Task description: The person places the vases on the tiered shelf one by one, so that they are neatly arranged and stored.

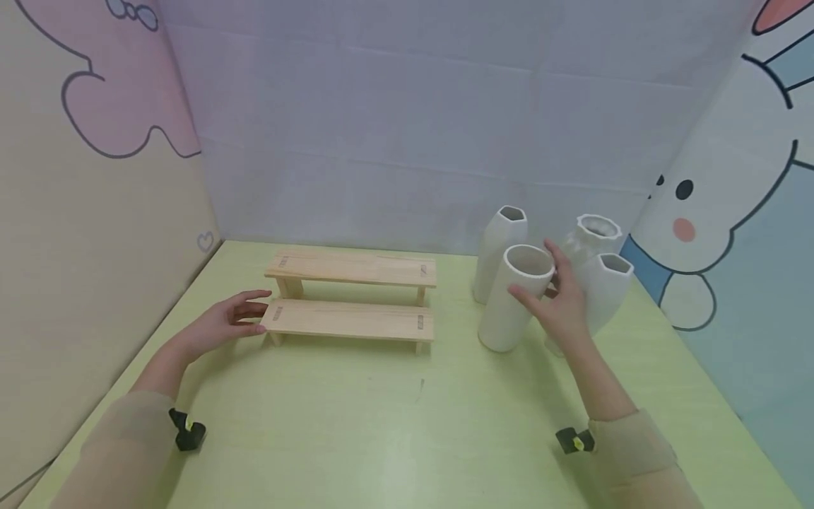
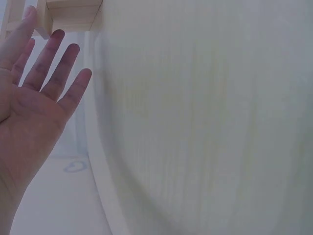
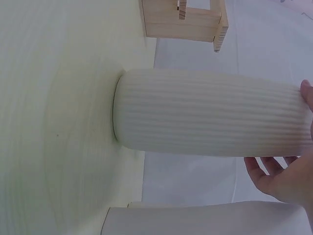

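My right hand point(image 1: 562, 304) spans the upper part of a tall white cylindrical vase point(image 1: 505, 318), thumb at the front and fingers on the right side. Fine ribs run along this ribbed vase point(image 3: 210, 112) in the right wrist view, and its base meets the tabletop. At the left, my left hand point(image 1: 225, 322) has its fingers extended, with the tips at the left end of a low wooden stand point(image 1: 356, 319). The left wrist view shows the left palm point(image 2: 34, 112) with its fingers spread near the wood.
Behind the low stand is a taller wooden stand point(image 1: 356, 268). A faceted white vase point(image 1: 496, 254) stands behind the ribbed one. To the right are a fluted-rim vase point(image 1: 581, 244) and another angular vase point(image 1: 604, 297). All rest on a pale green table point(image 1: 356, 424) against a curtain backdrop.
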